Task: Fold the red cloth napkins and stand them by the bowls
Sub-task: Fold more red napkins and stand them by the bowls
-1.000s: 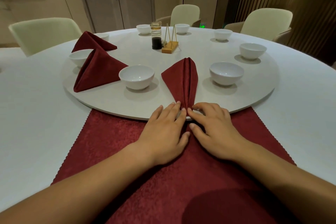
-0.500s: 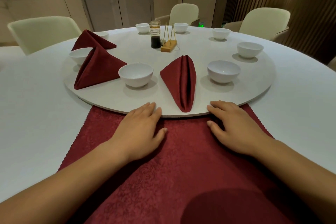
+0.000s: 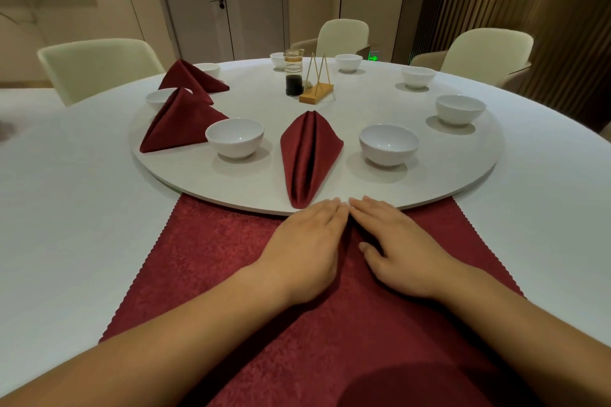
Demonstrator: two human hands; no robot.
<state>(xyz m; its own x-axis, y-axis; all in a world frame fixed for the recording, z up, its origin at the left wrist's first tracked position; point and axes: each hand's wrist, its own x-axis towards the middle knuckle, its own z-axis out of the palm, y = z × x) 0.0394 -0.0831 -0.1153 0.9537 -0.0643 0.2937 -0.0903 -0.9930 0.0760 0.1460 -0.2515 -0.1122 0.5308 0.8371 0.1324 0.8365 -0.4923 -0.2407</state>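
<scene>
Left hand (image 3: 307, 241): palm down, fingers straight and close together, lying flat on the flat red napkin (image 3: 205, 261); it grips nothing.
Right hand (image 3: 396, 243): also flat on that napkin, fingers straight and a little spread, thumb out to the side; it grips nothing.
Fingertips: those of the two hands meet at the near rim of the turntable (image 3: 429, 196). The left ones lie just beside the narrow end of the folded napkin (image 3: 309, 155); whether they touch it is unclear.
Flat red napkin: spread on the white table (image 3: 66, 208) in front of the person. Its far edge runs under the turntable's rim, and its zigzag side edges lie uncovered left and right.
Folded napkin: on the turntable between the left bowl (image 3: 234, 137) and the right bowl (image 3: 388, 144), apart from both, with its pointed end toward the hands.
Tented napkin (image 3: 180, 124): just beside the left bowl, with a second tented napkin (image 3: 191, 78) behind it.
Open room: white tabletop shows on either side of the flat napkin, and turntable surface shows between the folded napkin and each bowl.
Centre: sauce bottle (image 3: 293, 76) and wooden toothpick stand (image 3: 316, 92), well apart from the hands.
</scene>
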